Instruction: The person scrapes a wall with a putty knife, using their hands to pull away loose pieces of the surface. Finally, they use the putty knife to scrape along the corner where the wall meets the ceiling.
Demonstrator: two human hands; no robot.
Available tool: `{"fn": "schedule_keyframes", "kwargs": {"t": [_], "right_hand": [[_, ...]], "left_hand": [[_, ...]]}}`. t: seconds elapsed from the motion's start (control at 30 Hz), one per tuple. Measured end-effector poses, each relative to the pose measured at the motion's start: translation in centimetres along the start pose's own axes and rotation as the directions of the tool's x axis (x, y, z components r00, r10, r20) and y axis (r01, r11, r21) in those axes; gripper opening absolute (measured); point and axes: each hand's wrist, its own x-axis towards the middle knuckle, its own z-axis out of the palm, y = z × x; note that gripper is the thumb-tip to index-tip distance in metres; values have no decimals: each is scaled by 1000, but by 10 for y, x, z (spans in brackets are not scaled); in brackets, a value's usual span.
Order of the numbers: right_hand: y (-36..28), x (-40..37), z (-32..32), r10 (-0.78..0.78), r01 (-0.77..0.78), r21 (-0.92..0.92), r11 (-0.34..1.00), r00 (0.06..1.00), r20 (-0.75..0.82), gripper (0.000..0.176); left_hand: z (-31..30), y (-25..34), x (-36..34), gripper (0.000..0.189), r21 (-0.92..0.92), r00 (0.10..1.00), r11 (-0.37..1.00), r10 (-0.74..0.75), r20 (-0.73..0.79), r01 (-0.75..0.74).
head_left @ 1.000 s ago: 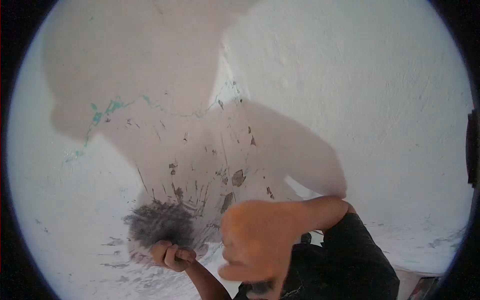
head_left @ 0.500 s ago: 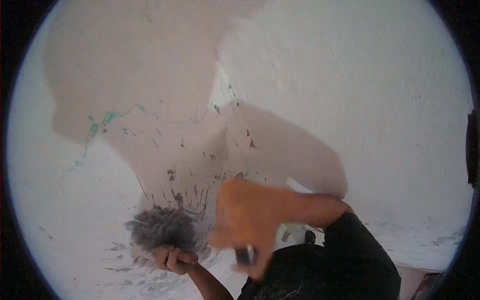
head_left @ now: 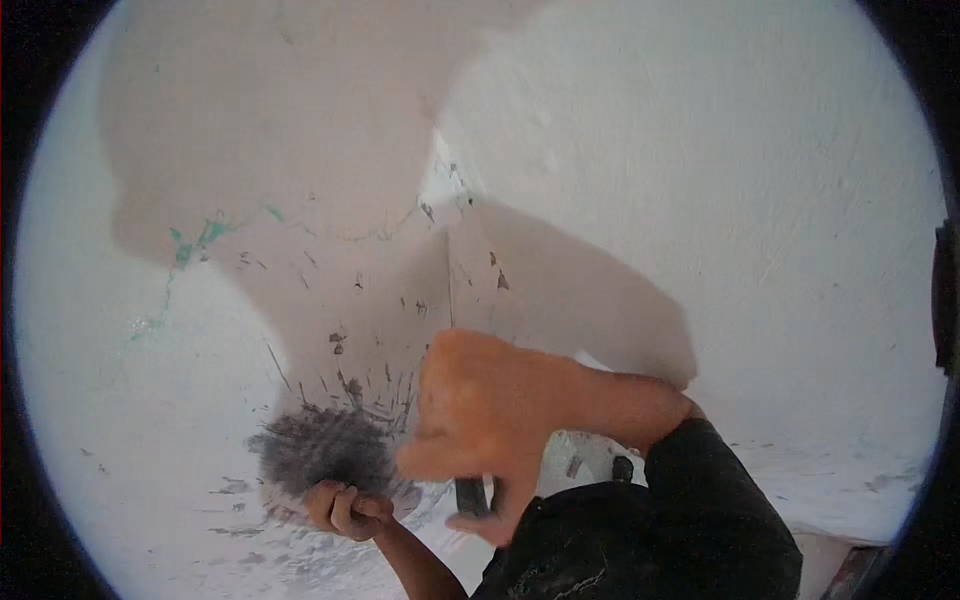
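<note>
Against a pale wall (head_left: 600,150), a rough dark grey patch (head_left: 325,445) shows at lower left, ringed by short dark nicks. My left hand (head_left: 345,510) is closed in a fist at the lower edge of this patch; what it holds is hidden by the fingers and the dark surface behind. Just to its right, my right hand (head_left: 480,410) reaches in from the right, back of the hand uppermost. Its fingers curl round a dark grey, blocky tool (head_left: 470,497), of which only a short piece shows between fingers and thumb.
My shadow (head_left: 270,120) falls over much of the wall. Green marks (head_left: 205,235) run along a thin crack at left. Beyond my dark sleeve (head_left: 700,500) lies a small dark object (head_left: 622,468). A dark edge (head_left: 943,300) stands at far right.
My right hand has moved slightly up and left, closer to my left hand, and is less blurred. My left hand stays at the dark patch.
</note>
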Motion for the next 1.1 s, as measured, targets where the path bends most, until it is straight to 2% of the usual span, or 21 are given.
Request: {"fn": "schedule_keyframes", "kwargs": {"t": [0.03, 0.07, 0.13, 0.23, 0.3, 0.33, 0.43, 0.5, 0.53, 0.6, 0.63, 0.7, 0.8, 0.87, 0.9, 0.93, 1.03, 1.1], "right_hand": [[-1, 4, -3, -3, 1, -50, 999, 999, -43, 44], [-10, 7, -3, -47, 48, 14, 999, 997, -65, 40], [-12, 10, -9, -53, 54, 21, 998, 996, -67, 38], [3, 4, -7, 13, -11, 28, 1000, 998, -57, 36], [-1, 8, -10, 1, 3, 25, 1000, 990, -142, 35], [-9, 8, -15, -20, 23, 14, 1000, 978, -209, 27], [-34, 9, -26, -107, 118, 30, 993, 960, -257, 35], [-6, 0, -26, -133, 137, -14, 991, 924, -360, 32], [11, -4, -22, -82, 97, 13, 995, 897, -434, 33], [19, -10, -42, 152, -156, 21, 988, 913, -379, 48], [13, -6, -44, 120, -154, -38, 987, 883, -453, 52], [6, 8, -51, 91, -153, -83, 985, 858, -505, 57], [16, 26, -60, 108, 108, 251, 962, 695, -711, 54], [13, 38, -64, 132, 206, 329, 922, 631, -765, 54], [10, 45, -66, 221, -10, 276, 961, 627, -747, 50], [9, 53, -69, 303, -224, 208, 952, 608, -733, 49], [6, 70, -80, 219, -180, 139, 974, 574, -789, 46], [23, 61, -79, 251, -160, 194, 968, 554, -794, 43]], "left_hand": [[2, 0, 2, 13, 9, 1000, 1000, 8, -7, -8], [1, 0, 0, 14, -12, 1000, 1000, -16, 10, 16], [4, -1, 2, 14, -2, 1000, 1000, -3, -17, 2], [0, 3, -1, 15, 27, 1000, 999, -25, -13, 25], [0, 2, -4, 21, -42, 998, 998, -55, 0, 55], [-1, 4, 3, 22, -10, 999, 999, -37, 18, 37], [2, 7, 2, 22, 8, 997, 997, -77, -11, 77], [0, 6, 5, 19, 5, 998, 998, -65, 20, 65], [2, 5, 5, 16, -37, 998, 997, -62, -3, 62], [1, 5, 3, 14, -60, 996, 995, -80, -42, 77], [0, 2, 0, 14, -92, 997, 993, -73, -25, 70], [2, 4, -2, 14, -108, 996, 991, -86, -11, 84], [3, 6, 1, 12, -96, 993, 991, -104, -63, 98], [2, 6, -2, 16, -90, 991, 990, -113, -64, 107], [3, 6, -4, 30, -81, 990, 991, -117, -73, 111], [4, 6, -4, 30, -77, 988, 990, -126, -84, 119], [1, 6, -4, 30, -122, 993, 986, -116, -26, 112], [1, 7, 0, 26, -112, 994, 990, -97, -50, 91]]}}
